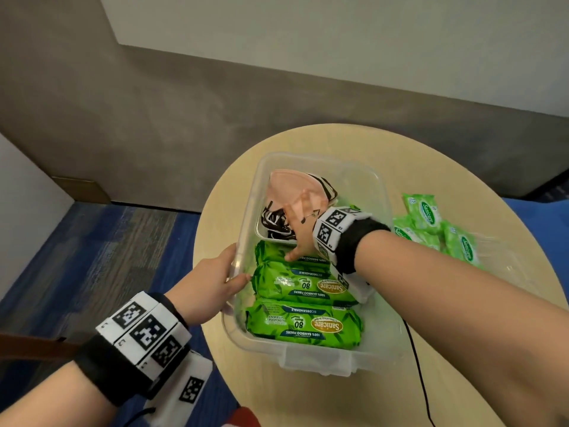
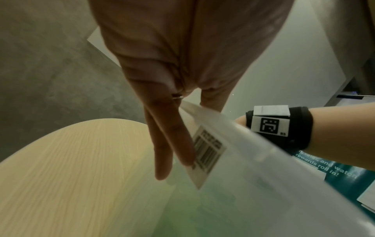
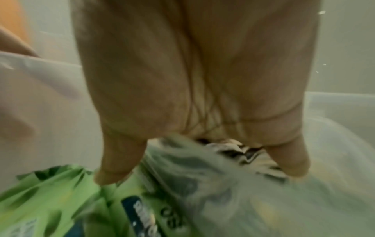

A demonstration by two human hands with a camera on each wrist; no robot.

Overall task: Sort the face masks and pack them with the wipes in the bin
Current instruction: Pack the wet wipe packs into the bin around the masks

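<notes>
Bin (image 1: 381,192), clear plastic: pink mask (image 1: 292,188) and striped masks (image 1: 275,221) at 12 o'clock, soft, light; take by edges. Wipes (image 1: 303,285) at 6 o'clock, slippery. Right hand (image 1: 300,235) pinches the striped masks; left hand (image 1: 212,280) grips the rim at 9 o'clock

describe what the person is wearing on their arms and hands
Both forearms are bare, no sleeves. Each wrist carries a black band with white blocks printed with black square tags, matched on the right wristband. The right hand wears a thin ring; the left hand shows one in the left wrist view.
</notes>
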